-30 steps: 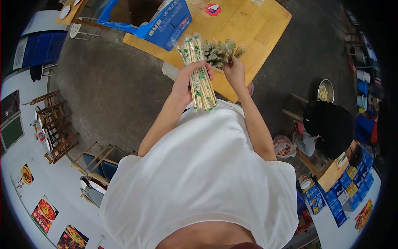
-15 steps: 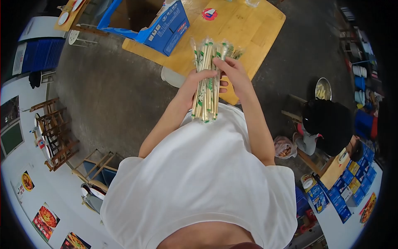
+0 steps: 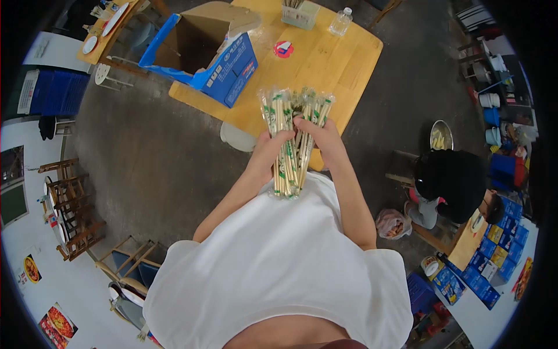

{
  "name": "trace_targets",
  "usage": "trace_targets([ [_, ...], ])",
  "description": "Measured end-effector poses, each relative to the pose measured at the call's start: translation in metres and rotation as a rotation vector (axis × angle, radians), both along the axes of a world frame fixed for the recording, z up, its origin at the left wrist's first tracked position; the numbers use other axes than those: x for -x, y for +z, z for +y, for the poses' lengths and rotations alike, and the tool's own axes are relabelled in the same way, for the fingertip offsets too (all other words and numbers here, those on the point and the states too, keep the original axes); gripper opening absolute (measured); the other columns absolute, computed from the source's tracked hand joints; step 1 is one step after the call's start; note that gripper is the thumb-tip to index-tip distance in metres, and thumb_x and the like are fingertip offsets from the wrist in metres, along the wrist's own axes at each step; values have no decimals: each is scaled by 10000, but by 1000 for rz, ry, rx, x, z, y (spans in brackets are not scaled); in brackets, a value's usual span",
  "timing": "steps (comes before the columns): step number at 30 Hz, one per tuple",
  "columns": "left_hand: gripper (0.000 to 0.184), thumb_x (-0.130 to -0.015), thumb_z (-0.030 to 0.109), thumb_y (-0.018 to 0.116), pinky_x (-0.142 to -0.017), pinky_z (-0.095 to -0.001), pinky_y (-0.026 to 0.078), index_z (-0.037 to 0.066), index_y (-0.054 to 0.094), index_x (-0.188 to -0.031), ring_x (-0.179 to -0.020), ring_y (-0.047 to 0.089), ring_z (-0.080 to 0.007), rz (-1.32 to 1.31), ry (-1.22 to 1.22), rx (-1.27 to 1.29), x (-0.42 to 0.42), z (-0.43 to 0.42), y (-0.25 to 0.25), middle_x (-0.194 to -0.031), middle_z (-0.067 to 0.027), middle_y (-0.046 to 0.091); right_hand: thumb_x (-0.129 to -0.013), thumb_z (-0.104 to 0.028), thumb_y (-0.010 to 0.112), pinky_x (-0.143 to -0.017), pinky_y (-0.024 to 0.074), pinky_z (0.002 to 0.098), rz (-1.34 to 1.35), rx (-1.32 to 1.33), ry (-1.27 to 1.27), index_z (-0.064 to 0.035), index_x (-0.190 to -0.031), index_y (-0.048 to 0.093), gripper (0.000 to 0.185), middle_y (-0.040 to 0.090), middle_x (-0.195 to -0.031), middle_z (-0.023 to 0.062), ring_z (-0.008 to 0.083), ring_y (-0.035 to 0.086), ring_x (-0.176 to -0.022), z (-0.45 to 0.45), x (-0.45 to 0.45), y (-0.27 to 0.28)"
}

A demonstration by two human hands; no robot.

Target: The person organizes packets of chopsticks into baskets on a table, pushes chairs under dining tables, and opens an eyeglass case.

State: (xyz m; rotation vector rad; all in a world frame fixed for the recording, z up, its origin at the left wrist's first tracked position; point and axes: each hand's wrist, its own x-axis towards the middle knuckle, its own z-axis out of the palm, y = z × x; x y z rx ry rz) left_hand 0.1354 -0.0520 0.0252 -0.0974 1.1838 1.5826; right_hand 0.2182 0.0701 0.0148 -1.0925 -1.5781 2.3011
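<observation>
Holding wrapped chopsticks (image 3: 286, 166) in both hands, ahead of white shirt (image 3: 279, 250), near edge of wooden table (image 3: 317, 55). Gripping main bundle with left hand (image 3: 268, 150), with thumb laid across top; holding sticks along right side with right hand (image 3: 327, 141), also with thumb on top. Cannot tell how grip goes underneath. Lying between both hands, running lengthwise, poking out beyond thumbs at far end and back toward shirt at near end. Fanned out at far end, gathered tighter at near end. Pale, thin, straight; sleeved in clear shiny plastic with green print and green ends. Farther out, on table: open-topped blue cardboard box (image 3: 229, 78) to left, round red sticker (image 3: 283, 49), then light plastic basket (image 3: 300, 16) and clear bottle (image 3: 341, 22) toward far side. Below table's left edge, white seat (image 3: 237, 136). Well off to right, person in black (image 3: 450, 180) near metal bowl (image 3: 441, 135) and plastic bag (image 3: 393, 224).
</observation>
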Motion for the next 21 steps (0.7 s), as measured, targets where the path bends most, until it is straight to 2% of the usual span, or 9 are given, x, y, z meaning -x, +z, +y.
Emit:
trace_targets([
  [1, 264, -835, 106, 524, -583, -307, 538, -37, 548, -1056, -691, 637, -182, 13, 69, -2, -1, 1, 0, -849, -108, 627, -774, -238, 684, -464, 416, 228, -11, 32, -59, -50, -914, 627, 242, 618, -733, 18, 85, 563, -583, -1, -2, 2],
  [5, 241, -844, 107, 542, -640, -296, 536, 0, 536, -1060, -772, 631, -163, 74, -96, -18, 5, -3, -1, -874, -85, 615, -758, -188, 680, -420, 365, 220, -88, 99, -156, -39, -943, 614, 247, 612, -721, 28, 80, 530, -539, -4, -3, 12],
  [8, 211, -844, 89, 548, -621, -282, 526, 9, 542, -1039, -754, 630, -158, 57, -93, -12, 1, -3, -9, -865, -84, 616, -759, -223, 671, -401, 323, 218, -63, 156, 73, -49, -867, 630, 209, 593, -674, 12, 67, 479, -487, 6, -16, 0],
  [10, 193, -843, 84, 549, -613, -278, 522, 14, 543, -1023, -733, 628, -161, 21, -102, -11, 6, -3, -17, -857, -85, 614, -804, -200, 609, -424, 368, 206, -136, 112, 227, -62, -786, 622, 139, 576, -662, 15, 65, 507, -516, 17, -22, 21],
  [11, 160, -833, 86, 564, -576, -291, 512, 21, 541, -977, -667, 605, -160, -20, -51, 52, 10, -3, -22, -815, -82, 599, -823, -204, 568, -391, 347, 213, -195, 11, 194, -47, -727, 615, 190, 566, -617, 14, 48, 465, -456, 19, -27, 28],
  [13, 130, -823, 88, 578, -538, -304, 503, 28, 540, -932, -602, 582, -159, -83, 4, 138, 10, -9, -23, -774, -79, 584, -848, -230, 576, -375, 339, 193, -20, -1, -13, -40, -748, 605, 217, 576, -616, 11, 42, 458, -434, 38, -42, 0],
  [15, 115, -814, 92, 589, -477, -310, 473, 30, 504, -862, -508, 517, -150, 7, 278, 61, 22, -10, -14, -697, -52, 527, -849, -238, 606, -389, 362, 190, 43, 105, -226, -47, -760, 601, 211, 582, -629, 20, 51, 481, -456, 63, -57, -18],
  [19, 132, -810, 89, 596, -450, -298, 442, 35, 476, -820, -492, 486, -134, 123, 327, 47, 47, -27, -41, -657, -33, 483, -819, -204, 657, -389, 380, 202, 28, -57, -477, -44, -761, 599, 179, 581, -625, 29, 70, 486, -441, 77, -63, -72],
  [21, 136, -808, 86, 599, -439, -290, 424, 39, 472, -811, -484, 476, -129, 128, 312, 87, 57, -29, -58, -651, -35, 476, -763, -154, 706, -388, 439, 217, -17, -122, -656, 8, -807, 604, 196, 578, -616, 54, 101, 508, -431, 73, -54, -92],
])
